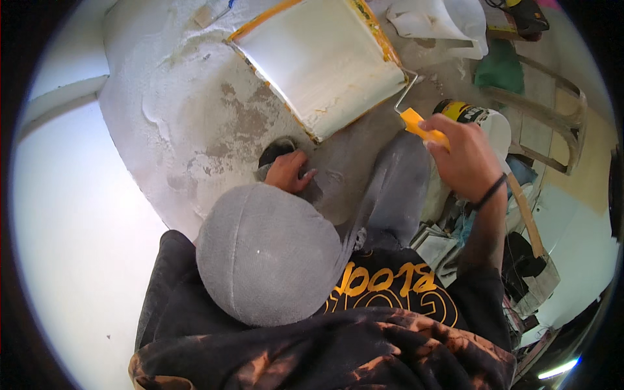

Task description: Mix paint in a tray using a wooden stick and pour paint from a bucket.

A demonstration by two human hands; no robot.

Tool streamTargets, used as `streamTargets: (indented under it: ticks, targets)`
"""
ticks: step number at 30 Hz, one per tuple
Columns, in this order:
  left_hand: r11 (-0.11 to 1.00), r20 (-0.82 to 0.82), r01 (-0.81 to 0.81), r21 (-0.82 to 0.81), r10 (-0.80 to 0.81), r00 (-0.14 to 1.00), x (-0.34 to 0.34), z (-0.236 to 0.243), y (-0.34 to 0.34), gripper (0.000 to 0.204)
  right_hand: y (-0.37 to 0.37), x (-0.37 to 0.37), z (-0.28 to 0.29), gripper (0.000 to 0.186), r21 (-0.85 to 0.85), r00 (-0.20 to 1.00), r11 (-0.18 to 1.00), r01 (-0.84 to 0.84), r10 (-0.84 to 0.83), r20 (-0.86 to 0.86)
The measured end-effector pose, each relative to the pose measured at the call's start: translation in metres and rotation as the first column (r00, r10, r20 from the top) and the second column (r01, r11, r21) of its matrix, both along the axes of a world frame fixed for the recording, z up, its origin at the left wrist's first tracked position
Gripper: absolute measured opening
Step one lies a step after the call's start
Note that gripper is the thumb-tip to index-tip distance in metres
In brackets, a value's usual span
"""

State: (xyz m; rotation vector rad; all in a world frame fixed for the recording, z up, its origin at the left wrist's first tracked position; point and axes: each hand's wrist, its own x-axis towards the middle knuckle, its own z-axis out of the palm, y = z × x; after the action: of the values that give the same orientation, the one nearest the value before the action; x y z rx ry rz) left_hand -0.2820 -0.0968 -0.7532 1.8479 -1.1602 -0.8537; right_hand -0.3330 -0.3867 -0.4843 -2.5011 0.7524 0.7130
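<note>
My right hand [461, 156] is closed around the orange handle of a paint roller [425, 129]. The roller's bent wire frame reaches to the right corner of a square, white-coated panel or tray [325, 58] with orange and yellow edges; the roller's sleeve cannot be made out against the white. My left hand [289, 172] hangs loosely beyond my grey-clad left knee [270, 253], next to a dark shoe [277, 151]. Its fingers are loosely bent and a little apart, with nothing seen in them.
Right of my right hand stands a white bucket [497, 130] with a black and yellow label. A white plastic container [442, 23] lies at the far right, near a green cloth [500, 68] and a curved frame [572, 123]. White smears mark the grey floor [175, 84]; a white wall [84, 227] borders the left.
</note>
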Motion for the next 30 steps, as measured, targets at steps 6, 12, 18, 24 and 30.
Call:
streamTargets:
  ticks: [6,12,18,24,30]
  targets:
    - [1.0,-0.034,-0.007,0.022,0.008,0.999,-0.002,-0.002,0.008,0.034,-0.001,-0.015,-0.046,0.036,0.094,0.992,0.995,0.042,-0.031,-0.124]
    - [0.999,-0.037,-0.018,0.026,0.019,0.999,-0.001,-0.004,0.002,0.034,0.004,-0.057,-0.048,0.035,0.087,0.986,0.986,0.145,-0.152,0.076]
    - [0.999,-0.017,0.0,-0.033,0.0,1.0,-0.001,0.0,0.003,0.034,-0.001,-0.052,-0.039,0.035,0.068,0.994,0.992,0.102,-0.098,-0.054]
    - [0.999,-0.069,-0.022,0.044,0.025,0.997,0.0,-0.001,0.008,0.034,0.005,-0.036,-0.029,0.032,0.113,0.99,0.984,0.139,-0.135,-0.042]
    - [0.999,-0.057,-0.037,-0.04,0.035,0.998,-0.003,-0.002,0.008,0.035,0.009,-0.013,-0.037,0.03,-0.005,0.987,0.997,0.072,-0.072,-0.144]
